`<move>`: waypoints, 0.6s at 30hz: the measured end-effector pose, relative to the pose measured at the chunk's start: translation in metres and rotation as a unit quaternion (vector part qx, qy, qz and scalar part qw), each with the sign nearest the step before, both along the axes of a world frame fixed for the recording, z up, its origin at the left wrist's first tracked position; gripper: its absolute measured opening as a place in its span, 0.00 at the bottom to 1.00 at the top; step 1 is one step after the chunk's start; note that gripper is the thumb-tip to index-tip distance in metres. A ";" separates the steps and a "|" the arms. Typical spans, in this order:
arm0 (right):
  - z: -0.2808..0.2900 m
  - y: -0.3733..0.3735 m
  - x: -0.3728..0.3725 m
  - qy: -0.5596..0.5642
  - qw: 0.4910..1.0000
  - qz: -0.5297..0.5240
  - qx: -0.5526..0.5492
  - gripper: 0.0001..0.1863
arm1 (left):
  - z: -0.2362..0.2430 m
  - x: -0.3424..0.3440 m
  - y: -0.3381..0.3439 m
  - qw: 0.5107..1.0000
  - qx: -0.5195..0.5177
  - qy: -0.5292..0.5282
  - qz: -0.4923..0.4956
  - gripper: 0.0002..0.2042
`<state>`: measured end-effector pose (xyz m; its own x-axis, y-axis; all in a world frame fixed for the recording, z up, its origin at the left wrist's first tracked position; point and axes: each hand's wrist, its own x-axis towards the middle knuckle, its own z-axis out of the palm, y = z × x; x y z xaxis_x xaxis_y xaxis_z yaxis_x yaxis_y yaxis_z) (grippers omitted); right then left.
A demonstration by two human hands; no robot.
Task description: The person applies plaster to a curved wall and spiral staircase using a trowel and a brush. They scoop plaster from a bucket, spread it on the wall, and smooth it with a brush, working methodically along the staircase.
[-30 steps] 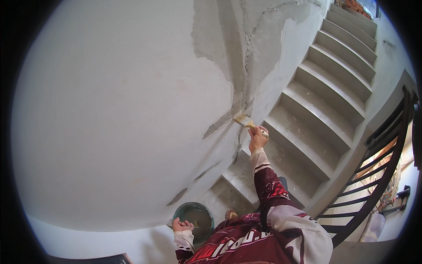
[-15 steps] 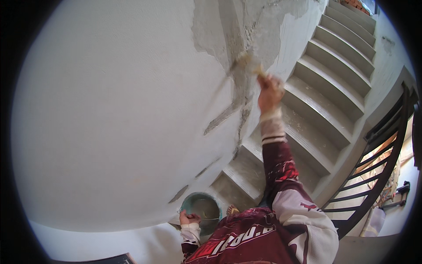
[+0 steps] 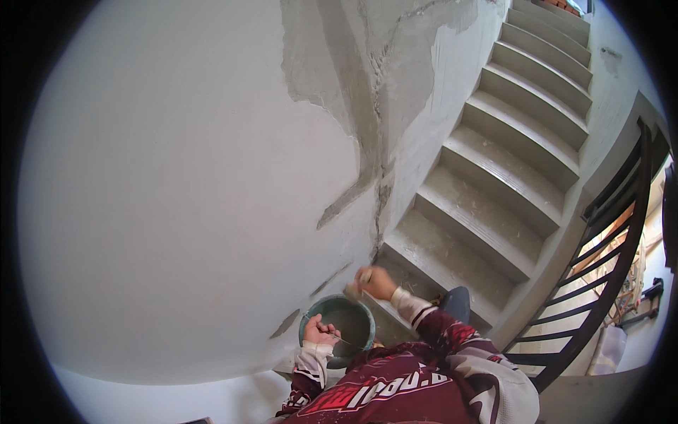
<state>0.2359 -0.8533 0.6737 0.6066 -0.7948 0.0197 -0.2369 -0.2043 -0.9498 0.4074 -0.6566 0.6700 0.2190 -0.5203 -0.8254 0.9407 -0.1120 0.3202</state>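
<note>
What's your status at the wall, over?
Left hand grips the bucket rim. Right hand holds a putty knife over the bucket, off the wall. Nothing in the way.

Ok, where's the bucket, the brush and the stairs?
Bucket [image 3: 337, 326], head view, on its grey inside.
Brush [image 3: 351, 288], head view, on its pale head by the right hand.
Stairs [image 3: 494, 184], head view, on a middle step.

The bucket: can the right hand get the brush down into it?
Probably yes. The right hand with its brush is right at the open rim of the bucket, which the left hand holds, and nothing covers it.
</note>
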 end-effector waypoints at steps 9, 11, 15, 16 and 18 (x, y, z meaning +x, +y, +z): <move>-0.057 0.057 0.009 0.155 0.980 0.057 -0.114 0.05 | 0.035 -0.009 -0.038 0.990 -0.108 0.020 -0.086 0.17; -0.028 0.060 -0.005 0.117 0.983 0.021 -0.137 0.06 | 0.033 -0.011 -0.045 0.989 -0.111 0.016 -0.092 0.17; -0.003 0.049 -0.023 0.104 0.988 -0.027 -0.108 0.06 | 0.044 -0.031 -0.064 0.991 -0.099 0.009 -0.094 0.17; 0.002 0.054 -0.028 0.087 0.988 -0.049 -0.116 0.07 | 0.045 -0.034 -0.065 0.990 -0.103 0.010 -0.098 0.17; 0.006 0.057 -0.034 0.073 0.990 -0.085 -0.089 0.07 | 0.047 -0.035 -0.073 0.990 -0.103 0.011 -0.097 0.17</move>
<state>0.2020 -0.7963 0.6800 0.4712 -0.8774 0.0903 -0.4145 -0.3106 -0.8554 0.3721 -0.7294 0.7166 0.0817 -0.7086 -0.7008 0.9147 -0.2259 0.3351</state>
